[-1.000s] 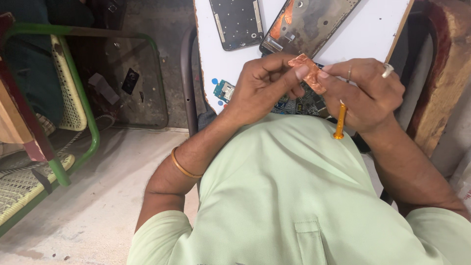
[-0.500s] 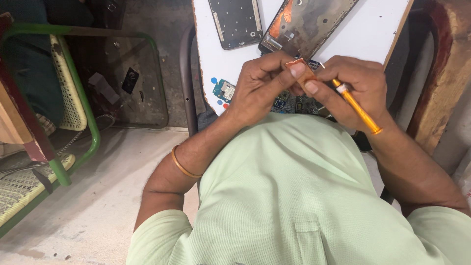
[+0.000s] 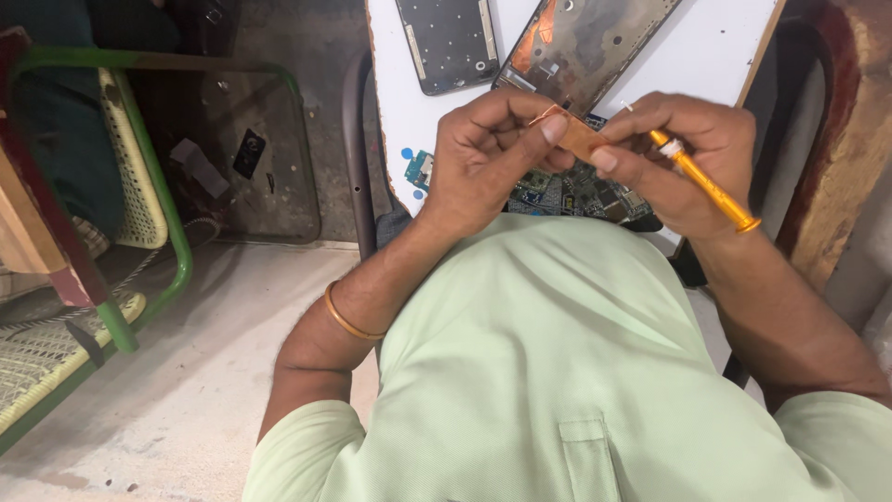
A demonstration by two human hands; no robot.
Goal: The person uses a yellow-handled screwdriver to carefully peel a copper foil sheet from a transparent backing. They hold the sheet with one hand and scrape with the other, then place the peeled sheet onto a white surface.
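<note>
My left hand pinches a small copper-coloured strip between thumb and forefinger, held up over my lap. My right hand grips an orange precision screwdriver and its fingertips also touch the strip's other end. Below both hands a green circuit board lies partly hidden on a white board. A gold bangle circles my left wrist.
On the white board lie a dark phone back frame, a larger phone frame with copper patches and a small green circuit piece. A green-framed woven chair stands at the left on the concrete floor. A wooden edge borders the right.
My right hand has turned the screwdriver from hanging down to lying slanted across the hand, tip toward the strip. Both hands stay together holding the copper strip.
</note>
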